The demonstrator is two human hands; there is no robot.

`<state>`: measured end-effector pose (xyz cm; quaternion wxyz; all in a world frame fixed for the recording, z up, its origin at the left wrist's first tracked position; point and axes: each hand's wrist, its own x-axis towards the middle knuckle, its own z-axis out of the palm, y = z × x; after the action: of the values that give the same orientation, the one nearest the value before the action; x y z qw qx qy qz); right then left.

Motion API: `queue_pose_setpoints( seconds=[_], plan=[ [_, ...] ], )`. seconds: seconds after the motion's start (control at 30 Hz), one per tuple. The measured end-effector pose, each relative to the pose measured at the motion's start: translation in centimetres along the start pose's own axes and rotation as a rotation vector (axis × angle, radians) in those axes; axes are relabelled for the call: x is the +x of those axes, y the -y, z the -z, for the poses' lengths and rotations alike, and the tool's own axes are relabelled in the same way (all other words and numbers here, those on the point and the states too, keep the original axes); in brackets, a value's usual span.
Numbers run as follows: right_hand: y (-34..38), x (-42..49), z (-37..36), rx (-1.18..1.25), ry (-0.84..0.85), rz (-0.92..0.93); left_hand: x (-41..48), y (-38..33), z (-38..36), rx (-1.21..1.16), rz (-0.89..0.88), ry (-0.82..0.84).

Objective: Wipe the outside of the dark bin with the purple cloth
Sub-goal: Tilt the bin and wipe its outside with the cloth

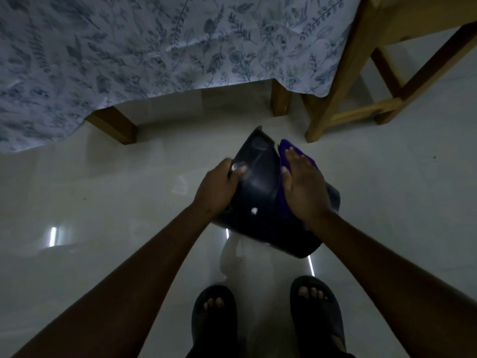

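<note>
The dark bin (pixel 260 192) is held tilted above the pale floor, in front of my feet. My left hand (pixel 219 188) grips its left edge, with the thumb on the glossy surface. My right hand (pixel 303 188) lies flat, fingers together, pressing the purple cloth (pixel 286 151) against the bin's right side. Most of the cloth is hidden under the palm; a purple fold shows past the fingertips and a strip runs down beside the thumb.
A bed with a blue leaf-patterned sheet (pixel 154 52) and wooden legs (pixel 116 125) fills the top. A wooden stool or table frame (pixel 361 99) stands at the upper right. My feet in dark sandals (pixel 265 319) stand on the glossy tiled floor (pixel 103 189).
</note>
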<state>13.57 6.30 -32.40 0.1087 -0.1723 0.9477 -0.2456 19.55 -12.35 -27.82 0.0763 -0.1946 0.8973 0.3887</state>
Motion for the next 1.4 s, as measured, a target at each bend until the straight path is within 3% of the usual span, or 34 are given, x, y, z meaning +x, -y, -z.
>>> queue_pose_setpoints(
  seconds=[0.07, 0.17, 0.27, 0.43, 0.5, 0.57, 0.67, 0.83, 0.93, 1.03, 1.17, 1.27, 1.4],
  plan=[
    [0.0, -2.2, -0.5, -0.049, -0.001, -0.016, -0.7, 1.0, 0.1, 0.024, 0.018, -0.008],
    [1.5, -7.3, -2.4, -0.236, 0.005, 0.142, 0.7, 0.6, -0.2, 0.022, 0.023, -0.041],
    [1.9, -4.7, -2.1, -0.218, 0.018, 0.229, 1.5, -0.4, -0.7, 0.028, -0.009, -0.054],
    [-0.4, 0.2, 0.5, 0.121, 0.014, -0.102, 1.9, -0.7, -0.6, 0.017, 0.004, -0.064],
    [-0.3, -3.5, -0.1, 0.016, -0.001, -0.06, 2.3, -0.9, -0.6, 0.029, 0.028, -0.044],
    [1.1, -7.0, -1.6, -0.145, 0.014, 0.099, 2.9, -0.8, -0.8, 0.052, 0.029, -0.047],
    [1.8, -4.5, -2.2, -0.236, 0.008, 0.221, 2.9, -1.0, -1.0, 0.044, 0.019, -0.046],
    [0.4, -1.8, -0.7, -0.072, -0.013, -0.013, 3.4, -1.6, -0.8, 0.037, 0.066, -0.061],
    [1.4, -6.9, -2.4, -0.234, 0.011, 0.127, 4.2, -1.5, -1.0, 0.096, 0.101, -0.038],
    [2.1, -5.7, -2.8, -0.26, 0.014, 0.217, 5.0, -2.3, -1.3, 0.109, 0.082, -0.024],
    [1.3, -0.4, -0.5, -0.108, -0.019, 0.085, 3.5, -2.0, -0.1, -0.038, 0.023, 0.054],
    [0.0, -2.2, -0.6, -0.071, -0.021, -0.012, 1.3, 0.2, 0.2, 0.01, 0.025, 0.033],
    [0.7, -8.2, -3.0, -0.275, 0.034, 0.23, 1.9, 0.0, -0.5, -0.016, 0.064, 0.01]
  ],
)
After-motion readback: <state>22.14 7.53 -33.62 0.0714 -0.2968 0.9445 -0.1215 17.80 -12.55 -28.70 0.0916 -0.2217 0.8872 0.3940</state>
